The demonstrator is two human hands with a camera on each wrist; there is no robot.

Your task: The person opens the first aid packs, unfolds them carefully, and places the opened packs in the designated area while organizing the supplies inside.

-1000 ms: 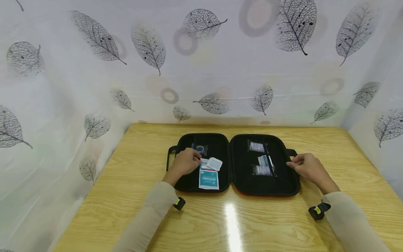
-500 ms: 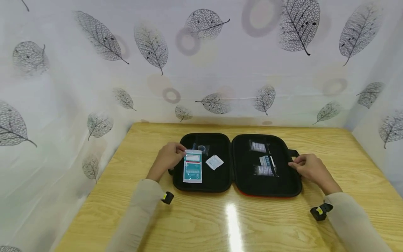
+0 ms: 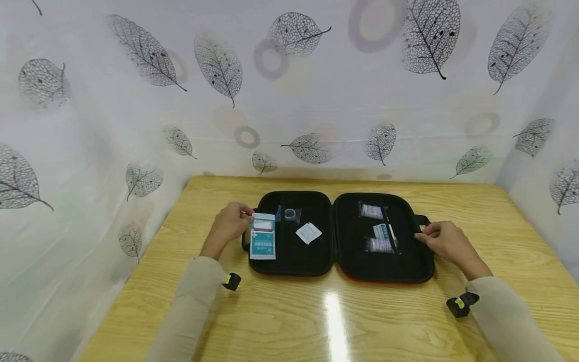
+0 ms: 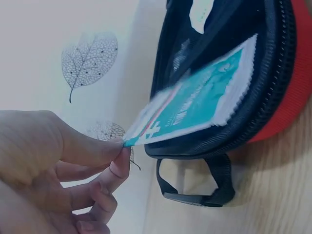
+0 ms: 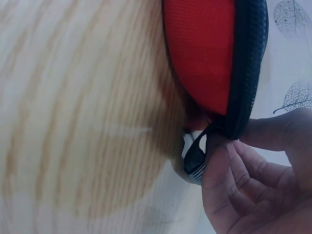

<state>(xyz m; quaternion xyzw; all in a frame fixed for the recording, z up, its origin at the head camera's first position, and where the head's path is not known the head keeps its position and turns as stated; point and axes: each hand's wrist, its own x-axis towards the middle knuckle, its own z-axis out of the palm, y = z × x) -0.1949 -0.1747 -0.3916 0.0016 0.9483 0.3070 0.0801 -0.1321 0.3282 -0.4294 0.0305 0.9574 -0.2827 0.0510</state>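
My left hand (image 3: 227, 224) pinches the top left corner of a green and white sachet (image 3: 263, 245) between thumb and fingertips. In the left wrist view the sachet (image 4: 200, 100) tilts over the rim of a zip case (image 4: 275, 63), above its handle (image 4: 195, 199). The black-lined case (image 3: 307, 262) lies spread flat like a book. At its right edge, by the handle strap, my right hand (image 3: 445, 245) grips the rim. The right wrist view shows the thumb and fingers (image 5: 222, 178) around that zipped edge, beside the red shell (image 5: 202, 53).
A small white packet (image 3: 308, 233) and a clear bag with a ring-shaped item (image 3: 290, 215) lie in the left half. Two wrapped white rolls (image 3: 371, 211) and a blue-white packet (image 3: 381, 231) sit in the right half, under a strap. A leaf-print curtain (image 3: 289, 110) hangs behind the wooden table (image 3: 280, 317).
My left hand has drawn the green and white sachet leftward, out from under the small white packet, to the case's left edge. My right hand stays on the right rim.
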